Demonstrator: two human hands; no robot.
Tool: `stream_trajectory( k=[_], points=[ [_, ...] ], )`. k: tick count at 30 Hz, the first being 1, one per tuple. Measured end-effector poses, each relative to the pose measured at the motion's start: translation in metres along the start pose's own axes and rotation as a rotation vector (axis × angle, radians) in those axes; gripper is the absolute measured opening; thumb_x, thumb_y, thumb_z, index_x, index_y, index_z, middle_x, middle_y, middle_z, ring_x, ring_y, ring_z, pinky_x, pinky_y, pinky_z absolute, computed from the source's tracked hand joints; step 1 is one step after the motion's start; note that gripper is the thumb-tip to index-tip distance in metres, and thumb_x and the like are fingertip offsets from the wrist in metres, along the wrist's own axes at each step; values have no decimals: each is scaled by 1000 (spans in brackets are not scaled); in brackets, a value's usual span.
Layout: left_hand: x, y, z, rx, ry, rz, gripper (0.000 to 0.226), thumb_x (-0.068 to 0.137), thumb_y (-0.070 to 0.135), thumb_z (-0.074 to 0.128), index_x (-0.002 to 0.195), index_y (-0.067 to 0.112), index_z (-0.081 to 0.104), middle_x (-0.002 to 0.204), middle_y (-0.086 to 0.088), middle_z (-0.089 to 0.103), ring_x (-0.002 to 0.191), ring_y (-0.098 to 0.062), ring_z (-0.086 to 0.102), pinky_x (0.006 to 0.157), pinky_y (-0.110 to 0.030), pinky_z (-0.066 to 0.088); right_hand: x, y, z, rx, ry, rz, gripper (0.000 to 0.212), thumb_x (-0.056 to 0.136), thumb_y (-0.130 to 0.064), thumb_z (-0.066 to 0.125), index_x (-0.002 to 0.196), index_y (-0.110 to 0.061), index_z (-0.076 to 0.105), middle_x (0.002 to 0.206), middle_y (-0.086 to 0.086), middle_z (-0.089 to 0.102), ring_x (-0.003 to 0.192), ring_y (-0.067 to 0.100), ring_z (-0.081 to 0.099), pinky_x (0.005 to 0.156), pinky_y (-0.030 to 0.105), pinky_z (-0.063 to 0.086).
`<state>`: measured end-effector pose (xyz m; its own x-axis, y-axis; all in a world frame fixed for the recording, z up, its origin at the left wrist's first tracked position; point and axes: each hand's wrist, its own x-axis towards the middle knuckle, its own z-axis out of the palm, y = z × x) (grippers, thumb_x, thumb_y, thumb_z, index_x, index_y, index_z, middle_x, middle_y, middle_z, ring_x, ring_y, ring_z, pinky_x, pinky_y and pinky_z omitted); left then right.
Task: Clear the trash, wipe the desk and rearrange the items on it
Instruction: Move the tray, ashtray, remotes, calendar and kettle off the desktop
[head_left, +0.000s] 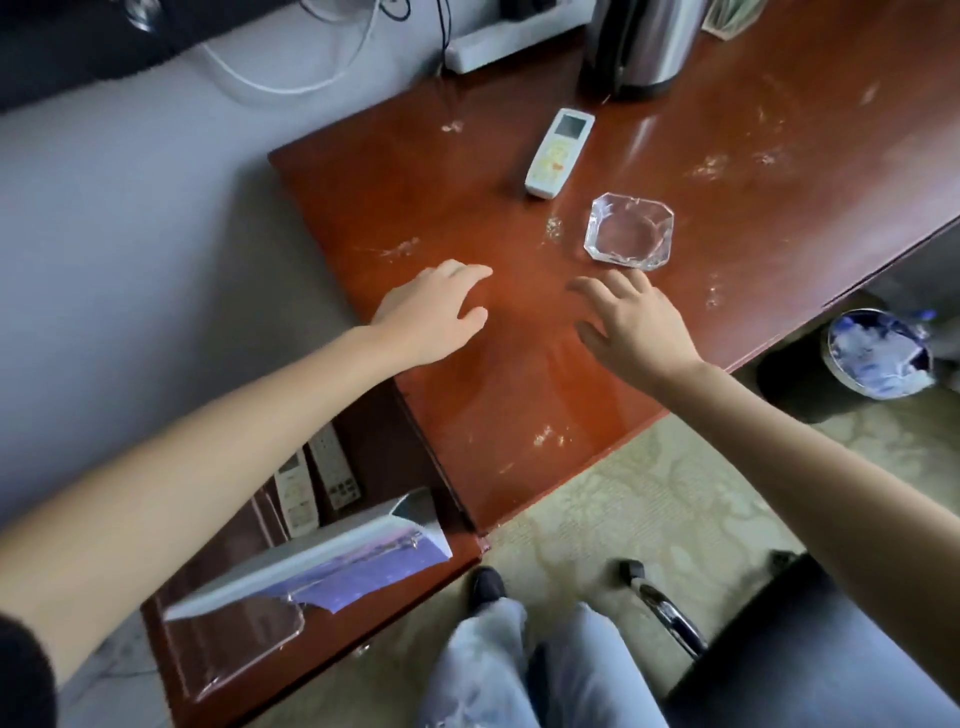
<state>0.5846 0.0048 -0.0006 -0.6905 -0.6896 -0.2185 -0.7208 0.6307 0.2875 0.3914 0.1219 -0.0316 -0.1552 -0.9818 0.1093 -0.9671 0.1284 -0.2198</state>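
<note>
The reddish wooden desk carries scattered pale crumbs and smears. My left hand hovers palm down over its left part, fingers spread, holding nothing. My right hand is beside it, also open and empty, just below a clear glass ashtray. A white remote control lies farther back, left of the ashtray. A steel kettle stands at the back of the desk.
A trash bin with a blue-white liner sits on the floor under the desk at right. A lower side cabinet at left holds an acrylic stand with a leaflet and two remotes. A power strip and cables lie behind. A dark chair is at lower right.
</note>
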Motion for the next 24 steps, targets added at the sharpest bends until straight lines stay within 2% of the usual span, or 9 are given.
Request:
stream_trajectory(
  k=[3,6,11,15,18,21,24],
  points=[
    [49,8,4,10,-12,-15,52,96,40,42,144,27,27,150,1,31,134,-22,35,97,-41,42,33,30,5,-6,-55,31,56,77,-25,69,128,-11,50,124,14,54,112,40,46,91,50,43],
    [99,21,7,28,19,-27,57,95,42,42,146,26,22,151,0,27,135,-22,32,95,-40,43,69,64,8,4,-116,76,76,72,-41,72,136,-13,41,138,13,43,123,43,35,102,54,31],
    [182,34,8,18,128,-60,61,92,48,45,144,24,23,147,-3,30,129,-24,34,90,-37,43,123,107,11,-56,-336,90,106,60,-66,67,145,-27,16,151,10,18,135,42,15,107,61,17],
    [227,41,14,59,84,-86,67,87,55,47,144,28,22,144,-4,32,124,-27,36,86,-37,42,145,121,12,-42,-482,4,118,52,-72,67,145,-33,5,151,7,13,133,38,19,105,57,25],
    [247,43,18,107,79,-93,72,84,57,52,144,31,22,141,-6,33,120,-29,38,85,-39,43,150,122,12,-25,-534,-34,121,52,-71,67,146,-27,4,148,5,15,130,33,23,104,50,31],
    [256,43,19,67,94,-133,70,83,46,60,142,30,26,138,-8,34,119,-29,38,83,-39,44,149,121,12,-74,-553,-73,124,50,-71,68,145,-21,7,143,5,19,125,30,28,101,48,35],
    [260,41,20,-1,80,-169,66,85,35,61,141,29,28,131,-10,40,115,-29,42,79,-37,45,146,119,15,-86,-531,-54,115,52,-65,70,141,-16,16,136,5,28,116,29,34,94,46,38]
  ],
)
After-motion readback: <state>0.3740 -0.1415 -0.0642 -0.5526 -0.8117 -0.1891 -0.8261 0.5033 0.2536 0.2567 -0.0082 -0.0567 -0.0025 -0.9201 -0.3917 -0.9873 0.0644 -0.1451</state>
